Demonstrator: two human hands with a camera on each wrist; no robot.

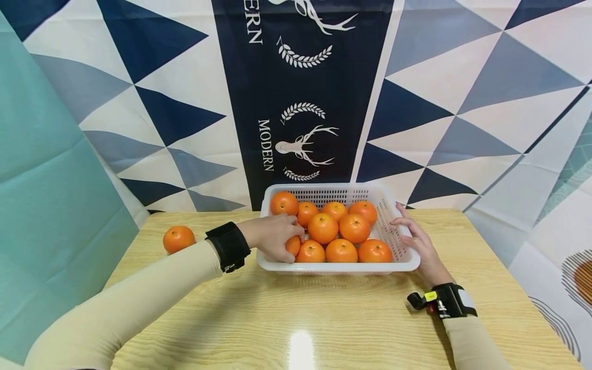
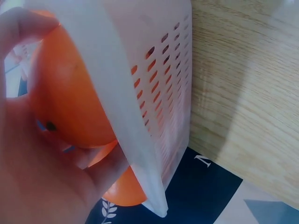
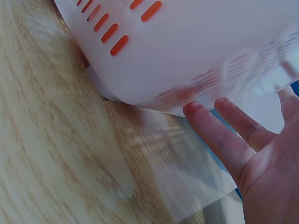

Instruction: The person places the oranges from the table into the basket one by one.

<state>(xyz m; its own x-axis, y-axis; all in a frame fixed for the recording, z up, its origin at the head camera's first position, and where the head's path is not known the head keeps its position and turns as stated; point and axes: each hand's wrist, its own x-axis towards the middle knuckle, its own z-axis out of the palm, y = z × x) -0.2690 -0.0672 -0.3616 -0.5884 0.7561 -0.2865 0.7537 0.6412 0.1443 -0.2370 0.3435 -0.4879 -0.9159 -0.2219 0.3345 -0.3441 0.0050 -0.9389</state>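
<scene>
Several oranges point(image 1: 323, 228) lie in a white plastic basket point(image 1: 324, 267) with slotted walls. My left hand point(image 1: 275, 237) reaches over the basket's left rim and grips an orange point(image 2: 70, 93) at the front left corner. In the left wrist view the thumb and fingers curl round this fruit, just inside the wall. On the right side my right hand point(image 1: 422, 251) holds the basket's rim. Seen from the right wrist, two fairly straight fingers point(image 3: 219, 135) touch the outer wall, while another finger lies higher up by the rim.
A single orange point(image 1: 179, 239) sits on the wooden table point(image 1: 277, 318) to the left, beyond the left forearm. Behind the basket hangs a patterned cloth point(image 1: 305, 92), close to its back wall. A teal cloth point(image 1: 55, 205) borders the table's left side.
</scene>
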